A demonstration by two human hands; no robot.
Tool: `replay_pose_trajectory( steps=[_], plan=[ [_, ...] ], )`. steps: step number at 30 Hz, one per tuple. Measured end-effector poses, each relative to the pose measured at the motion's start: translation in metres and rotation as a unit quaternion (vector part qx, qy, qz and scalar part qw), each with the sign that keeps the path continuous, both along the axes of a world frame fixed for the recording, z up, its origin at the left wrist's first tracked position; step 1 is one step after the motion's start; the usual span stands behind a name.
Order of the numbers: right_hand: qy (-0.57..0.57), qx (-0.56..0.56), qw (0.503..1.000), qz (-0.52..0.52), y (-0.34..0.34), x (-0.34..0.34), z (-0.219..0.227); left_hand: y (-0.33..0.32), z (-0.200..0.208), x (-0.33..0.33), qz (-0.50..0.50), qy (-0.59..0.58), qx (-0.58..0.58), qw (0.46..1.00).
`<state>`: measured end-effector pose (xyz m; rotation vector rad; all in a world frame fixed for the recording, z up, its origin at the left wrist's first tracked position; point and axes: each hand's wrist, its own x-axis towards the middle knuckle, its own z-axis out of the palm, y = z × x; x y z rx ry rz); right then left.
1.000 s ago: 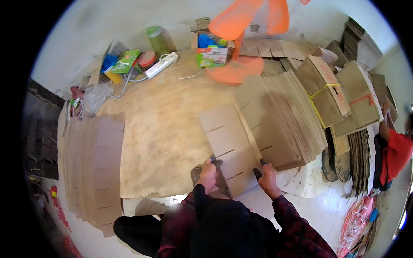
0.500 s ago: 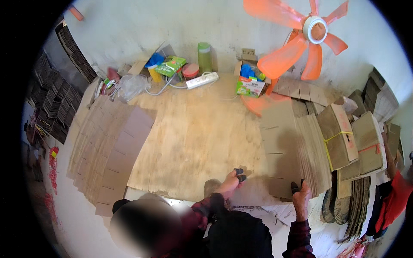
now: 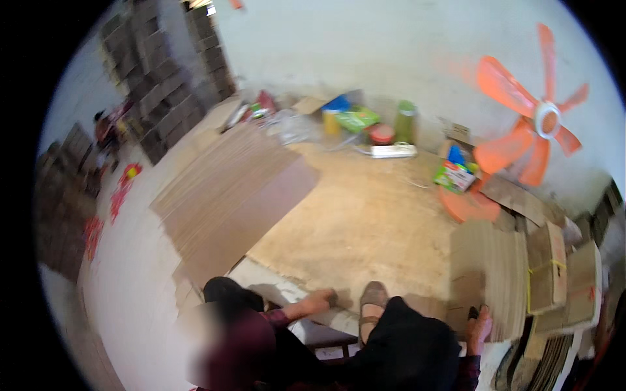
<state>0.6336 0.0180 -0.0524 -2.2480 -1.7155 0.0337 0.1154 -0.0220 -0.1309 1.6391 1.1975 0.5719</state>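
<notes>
- Two hands are in view, both low in the picture. The right hand (image 3: 480, 327) is at the near edge of the right-hand cardboard stack (image 3: 501, 277). Its thumb, in a dark cover, lies against the cardboard; the other fingers are hard to make out, so how far they are bent, and whether they grip a sheet, is impossible to tell.
- The left hand (image 3: 319, 302) is over the front edge of the table, well apart from both stacks. No sheet shows in it; blur hides how far its fingers are spread.
- A brown shoe (image 3: 373, 295) with a strap is just right of the left hand, beside black clothing (image 3: 414, 339).
- The right-hand stack stands on the right side of the wooden table top (image 3: 365, 215), its sheets packed close together.
- Another cardboard stack (image 3: 218, 195) leans in a slanting row along the table's left side.
- Right of the right-hand stack is a cardboard bundle (image 3: 545, 277) tied with yellow string.
- Along the back are a plastic bag (image 3: 295, 128), a red tub (image 3: 382, 135), a green bottle (image 3: 405, 125), a white power strip (image 3: 393, 151), a small box (image 3: 454, 178) and an orange fan (image 3: 548, 120).
- Far left, another person (image 3: 105, 138) is near dark piles (image 3: 163, 81).
</notes>
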Motion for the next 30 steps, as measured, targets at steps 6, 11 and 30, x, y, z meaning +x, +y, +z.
replay_pose_trajectory(
  steps=[6,11,30],
  plan=[
    [-0.056,-0.018,0.998,-0.022,-0.004,-0.019,0.034,-0.113,-0.076,0.023,-0.118,0.105,-0.108,0.982],
    [-0.122,-0.022,0.992,0.007,-0.009,0.001,0.048,-0.076,0.008,0.027,-0.094,0.178,-0.057,0.978],
    [-0.188,0.017,0.812,0.552,0.26,-0.375,0.242,-0.269,0.062,-0.387,0.756,0.07,0.092,0.645]
  ],
)
